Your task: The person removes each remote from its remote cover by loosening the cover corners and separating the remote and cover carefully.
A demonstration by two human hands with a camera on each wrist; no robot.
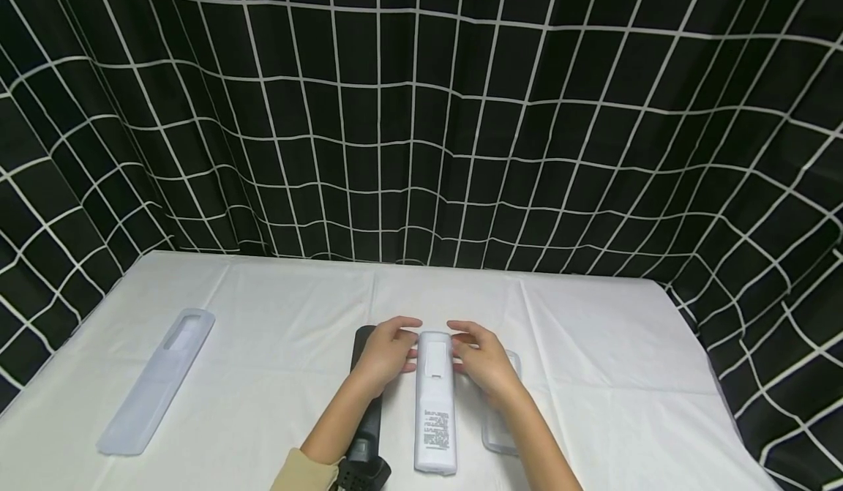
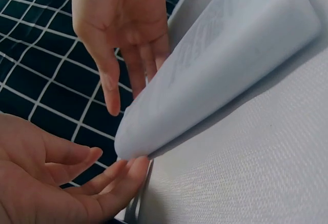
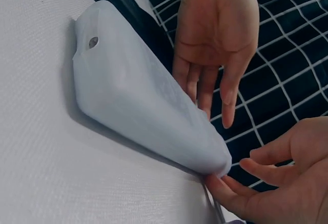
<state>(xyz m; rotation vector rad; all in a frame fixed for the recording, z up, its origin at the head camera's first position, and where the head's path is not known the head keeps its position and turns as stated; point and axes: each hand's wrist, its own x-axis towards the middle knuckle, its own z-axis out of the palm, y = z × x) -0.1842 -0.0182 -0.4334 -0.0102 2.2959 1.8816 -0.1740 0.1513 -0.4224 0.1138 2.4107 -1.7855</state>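
Note:
A white remote control lies back side up on the table, its printed text at the near end and battery cover at the far end. A cloudy, soft-looking sleeve seems to cover it; the right wrist view shows a small round hole in its near end. My left hand is at the far end's left side, fingers loosely bent and fingertips touching the edge. Opposite it, my right hand has its fingertips at the right edge, likewise loose. Neither hand wraps round the remote.
A black remote-like object lies partly under my left forearm. Beneath the right forearm is a translucent case, partly hidden. Far left on the white-covered table lies a long translucent sleeve. A black gridded curtain hangs behind.

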